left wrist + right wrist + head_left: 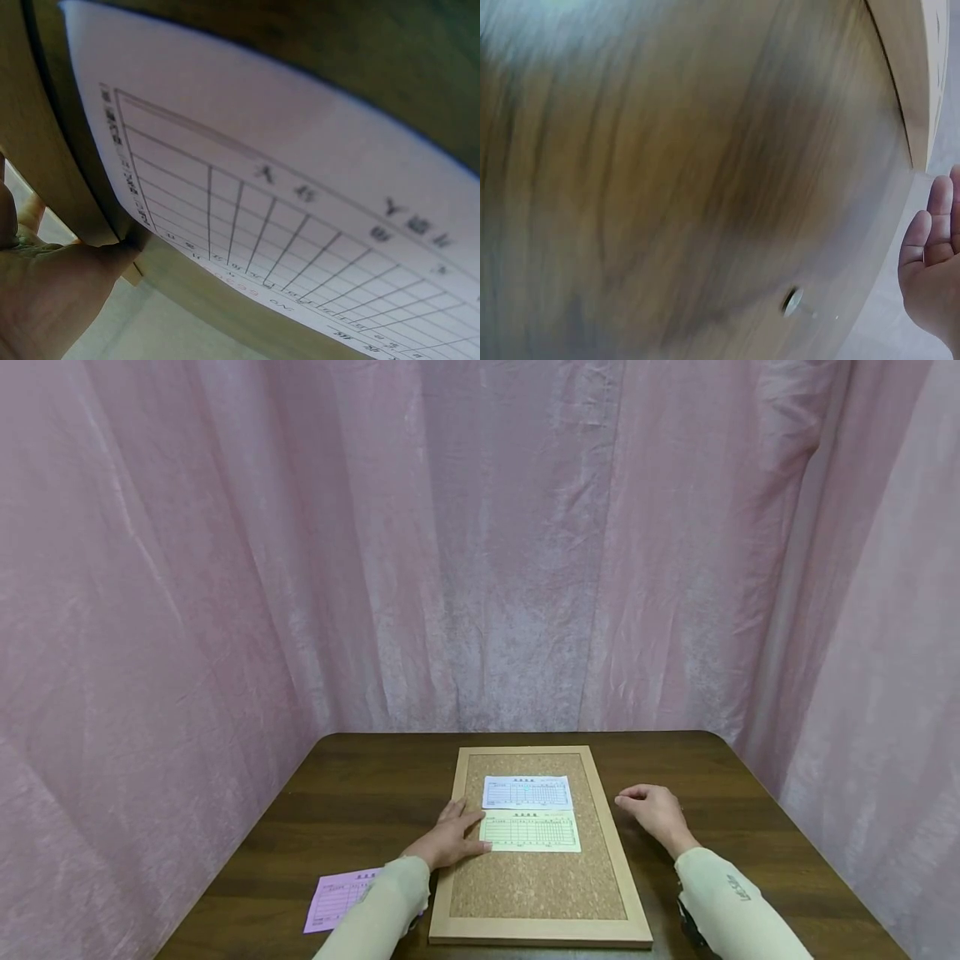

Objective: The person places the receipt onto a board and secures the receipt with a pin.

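A cork board [536, 885] in a pale wooden frame lies on the dark wooden table. Two printed slips lie on the cork: a white one [527, 792] and, just below it, a green one [530, 831]. My left hand [456, 833] lies flat across the board's left frame, its straight fingertips touching the green slip's left edge. My right hand [651, 808] rests on the table just right of the board, fingers loosely curled and holding nothing. A pink slip [337, 897] lies on the table beside my left forearm; its grid [300, 195] fills the left wrist view.
Pink curtains hang close around the table [360, 793] on all sides. In the right wrist view a small silvery round thing [793, 301], possibly a pin, sits on the wood near my relaxed right hand [934, 277], below the board's corner [904, 75].
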`<action>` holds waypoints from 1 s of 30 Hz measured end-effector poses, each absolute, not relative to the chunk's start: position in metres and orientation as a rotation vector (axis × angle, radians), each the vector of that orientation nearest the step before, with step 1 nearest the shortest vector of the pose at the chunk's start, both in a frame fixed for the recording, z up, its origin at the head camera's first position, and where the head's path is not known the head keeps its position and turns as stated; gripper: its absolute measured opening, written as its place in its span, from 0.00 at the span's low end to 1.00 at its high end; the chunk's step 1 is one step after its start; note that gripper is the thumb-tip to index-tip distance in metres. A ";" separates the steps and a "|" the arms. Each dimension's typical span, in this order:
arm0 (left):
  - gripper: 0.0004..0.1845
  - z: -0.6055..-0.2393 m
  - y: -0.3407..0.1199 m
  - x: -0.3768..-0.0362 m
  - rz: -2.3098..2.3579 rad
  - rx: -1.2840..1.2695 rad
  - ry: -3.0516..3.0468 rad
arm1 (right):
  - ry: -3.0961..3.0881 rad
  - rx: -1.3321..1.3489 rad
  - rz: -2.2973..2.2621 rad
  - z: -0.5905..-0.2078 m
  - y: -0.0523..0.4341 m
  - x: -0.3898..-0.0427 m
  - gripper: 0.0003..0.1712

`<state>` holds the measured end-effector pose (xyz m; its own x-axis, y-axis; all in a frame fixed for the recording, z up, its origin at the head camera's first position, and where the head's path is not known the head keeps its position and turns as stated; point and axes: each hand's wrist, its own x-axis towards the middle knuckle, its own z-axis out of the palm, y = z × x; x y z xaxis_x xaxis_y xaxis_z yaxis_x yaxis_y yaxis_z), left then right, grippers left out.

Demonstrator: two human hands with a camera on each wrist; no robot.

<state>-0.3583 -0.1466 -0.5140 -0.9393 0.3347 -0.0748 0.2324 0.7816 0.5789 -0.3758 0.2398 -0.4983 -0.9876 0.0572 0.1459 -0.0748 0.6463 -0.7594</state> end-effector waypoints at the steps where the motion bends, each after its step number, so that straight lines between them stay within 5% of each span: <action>1: 0.37 -0.514 -0.146 -0.358 0.876 0.449 2.799 | -2.703 0.013 1.258 -0.498 0.237 -0.376 0.13; 30: 0.38 -0.517 -0.147 -0.362 0.888 0.431 2.800 | -2.492 0.067 1.440 -0.488 0.167 -0.372 0.08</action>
<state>-0.3616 -0.1473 -0.5172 -0.9433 0.3232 -0.0761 0.2202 0.7805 0.5851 -0.3724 0.1668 -0.4876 -0.9645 0.0908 0.2480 -0.1695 0.5072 -0.8450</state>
